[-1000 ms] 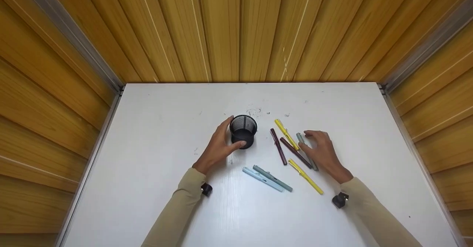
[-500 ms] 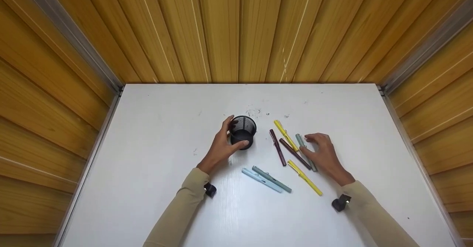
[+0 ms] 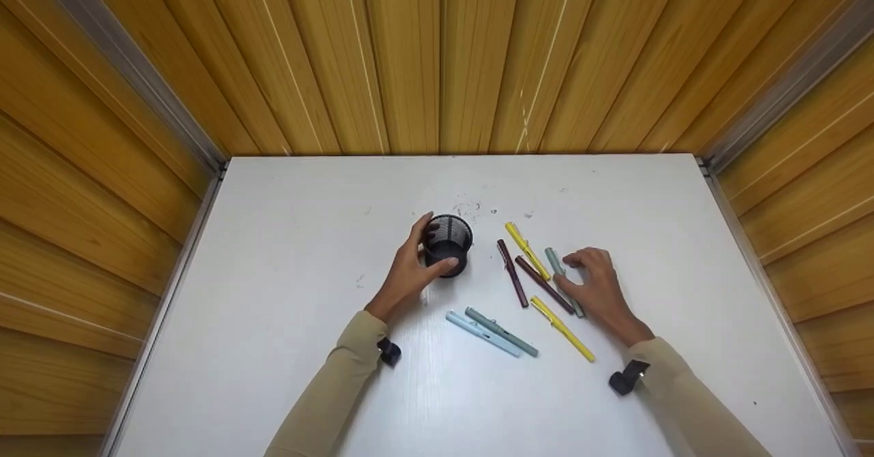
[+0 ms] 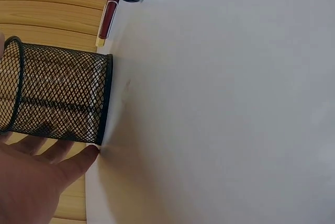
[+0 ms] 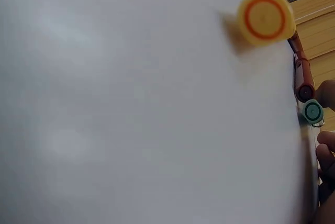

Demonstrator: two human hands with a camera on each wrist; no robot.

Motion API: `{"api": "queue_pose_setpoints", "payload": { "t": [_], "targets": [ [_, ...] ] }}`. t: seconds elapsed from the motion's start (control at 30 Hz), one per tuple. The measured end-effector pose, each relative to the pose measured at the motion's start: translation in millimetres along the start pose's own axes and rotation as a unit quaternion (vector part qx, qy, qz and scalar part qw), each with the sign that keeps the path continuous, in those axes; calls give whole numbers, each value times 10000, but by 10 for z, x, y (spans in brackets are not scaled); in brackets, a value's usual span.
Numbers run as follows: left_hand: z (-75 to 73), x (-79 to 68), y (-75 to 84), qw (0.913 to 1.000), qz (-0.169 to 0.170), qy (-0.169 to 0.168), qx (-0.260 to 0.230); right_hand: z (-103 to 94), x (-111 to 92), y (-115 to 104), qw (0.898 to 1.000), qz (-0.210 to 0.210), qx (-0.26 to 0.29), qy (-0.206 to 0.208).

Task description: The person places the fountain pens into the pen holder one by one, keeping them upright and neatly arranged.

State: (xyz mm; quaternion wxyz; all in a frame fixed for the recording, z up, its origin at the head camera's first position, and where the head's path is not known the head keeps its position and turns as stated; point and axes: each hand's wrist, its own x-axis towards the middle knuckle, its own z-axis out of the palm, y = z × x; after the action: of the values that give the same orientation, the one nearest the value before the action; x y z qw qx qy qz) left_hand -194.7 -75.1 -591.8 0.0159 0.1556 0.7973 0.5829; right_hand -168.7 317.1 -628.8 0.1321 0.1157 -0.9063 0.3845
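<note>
My left hand [image 3: 403, 276] holds a black mesh pen holder [image 3: 448, 246], thumb on its near side and fingers around its left and far side. In the left wrist view the pen holder [image 4: 63, 93] stands upright on the table. My right hand [image 3: 601, 289] is over the right end of the scattered pens, its fingers bent. Its thumb is at a grey-green pen [image 3: 554, 261], and a gap shows between that pen and the fingertips. In the right wrist view the grey-green pen [image 5: 313, 111] lies on the table between thumb and fingers.
Left of the right hand lie two maroon pens [image 3: 512, 274] and a yellow pen [image 3: 527, 250]. Nearer me are another yellow pen [image 3: 563, 328], a light blue pen [image 3: 483, 334] and a second grey-green pen [image 3: 502, 331]. Wood-patterned walls [image 3: 410, 61] border the white table [image 3: 307, 238].
The right hand shifts very slightly and stays at the grey-green pen. My left hand's fingers have settled closer around the pen holder. The pens lie as before.
</note>
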Motion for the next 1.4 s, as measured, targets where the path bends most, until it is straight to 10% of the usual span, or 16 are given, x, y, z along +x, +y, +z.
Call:
{"api": "queue_pose_setpoints", "payload": {
  "t": [1.4],
  "targets": [
    [61,-45,25,9972,-398,203,-591,-93,127,-292,9957,902,-155,139]
  ]
}}
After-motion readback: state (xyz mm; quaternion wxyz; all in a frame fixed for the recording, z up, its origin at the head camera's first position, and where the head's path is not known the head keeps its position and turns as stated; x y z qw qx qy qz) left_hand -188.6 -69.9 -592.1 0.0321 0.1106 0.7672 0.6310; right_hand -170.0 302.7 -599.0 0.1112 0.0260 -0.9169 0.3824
